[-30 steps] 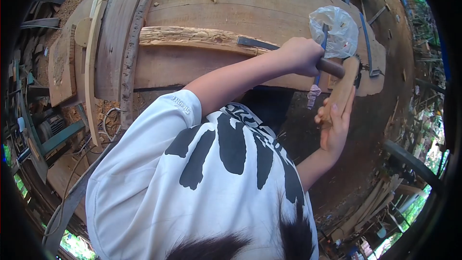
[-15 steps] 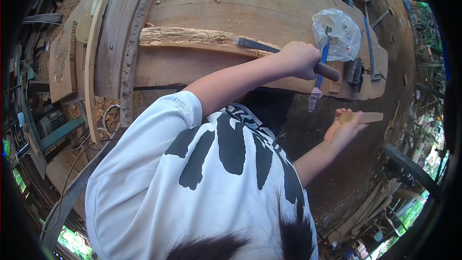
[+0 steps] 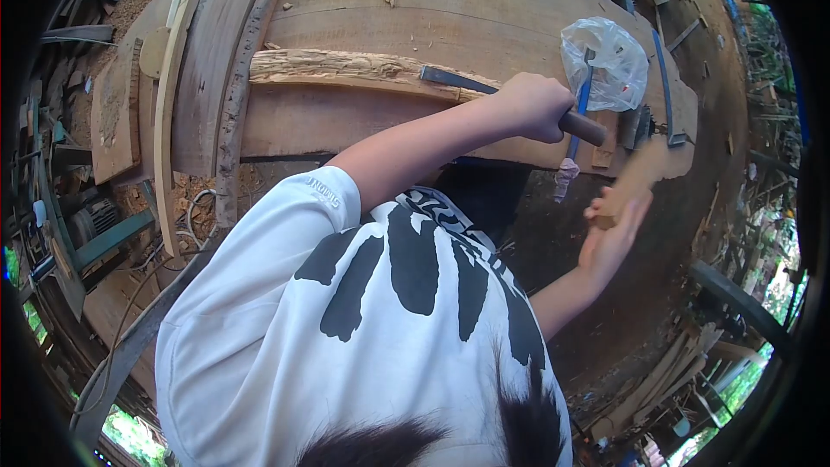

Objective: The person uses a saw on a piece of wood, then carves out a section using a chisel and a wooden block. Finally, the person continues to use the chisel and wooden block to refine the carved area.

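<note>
My left hand (image 3: 538, 105) is wrapped round the handle of a chisel (image 3: 458, 79). The chisel's blade points left and lies over a rough, splintered strip of wood (image 3: 346, 67) on the bench. Out to the right and lower, my right hand (image 3: 610, 232) grips a pale wooden stick (image 3: 638, 171), smeared by motion and tilted up towards the butt of the chisel handle. A gap separates the stick from the handle.
The wooden bench (image 3: 484, 0) carries a clear plastic bag (image 3: 616, 56), a blue-shafted tool (image 3: 584, 91) partly under it, and a blue bar (image 3: 664, 91). Long boards (image 3: 229, 9) lie across the left. A motor (image 3: 93, 223) stands low at the left.
The wooden stick in my right hand has swung upward from nearly level, and that hand has turned with it. The chisel and my left hand have shifted slightly left.
</note>
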A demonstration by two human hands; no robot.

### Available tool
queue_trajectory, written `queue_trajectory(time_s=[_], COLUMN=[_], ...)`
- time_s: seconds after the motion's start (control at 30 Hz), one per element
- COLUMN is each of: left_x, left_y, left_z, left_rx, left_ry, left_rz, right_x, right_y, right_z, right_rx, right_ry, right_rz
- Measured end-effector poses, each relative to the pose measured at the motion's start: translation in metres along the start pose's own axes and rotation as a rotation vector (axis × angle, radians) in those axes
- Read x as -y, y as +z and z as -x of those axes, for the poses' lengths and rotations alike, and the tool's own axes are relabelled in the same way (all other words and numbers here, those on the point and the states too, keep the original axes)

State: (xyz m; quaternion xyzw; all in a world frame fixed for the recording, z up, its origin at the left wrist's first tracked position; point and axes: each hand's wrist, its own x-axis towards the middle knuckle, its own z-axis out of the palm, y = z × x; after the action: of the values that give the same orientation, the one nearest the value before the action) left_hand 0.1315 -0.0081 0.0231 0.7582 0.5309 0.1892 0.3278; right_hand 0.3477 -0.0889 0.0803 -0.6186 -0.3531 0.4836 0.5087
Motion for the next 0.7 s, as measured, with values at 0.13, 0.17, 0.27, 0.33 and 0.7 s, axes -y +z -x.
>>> queue_trajectory(time_s=[0.13,0.17,0.27,0.33,0.7], left_x=[-0.002,-0.001,-0.003,-0.002,0.0], left_y=[-0.002,-0.001,0.002,0.003,-0.002], left_z=[0.002,0.002,0.001,0.003,0.003], left_rx=[0.006,0.012,0.024,0.026,0.023], left_ry=[-0.002,-0.01,-0.019,-0.032,-0.069], left_rz=[-0.015,-0.026,-0.034,-0.034,-0.032], right_x=[-0.02,-0.011,0.003,-0.014,-0.036], right_y=[0.005,0.006,-0.007,-0.015,-0.01], right_z=[0.0,0.012,0.005,-0.016,-0.014], right_rx=[-0.016,0.328,0.211,-0.126,-0.035], right_ry=[0.015,0.088,0.113,-0.003,0.062], right_rz=[0.038,0.069,-0.078,-0.238,-0.252])
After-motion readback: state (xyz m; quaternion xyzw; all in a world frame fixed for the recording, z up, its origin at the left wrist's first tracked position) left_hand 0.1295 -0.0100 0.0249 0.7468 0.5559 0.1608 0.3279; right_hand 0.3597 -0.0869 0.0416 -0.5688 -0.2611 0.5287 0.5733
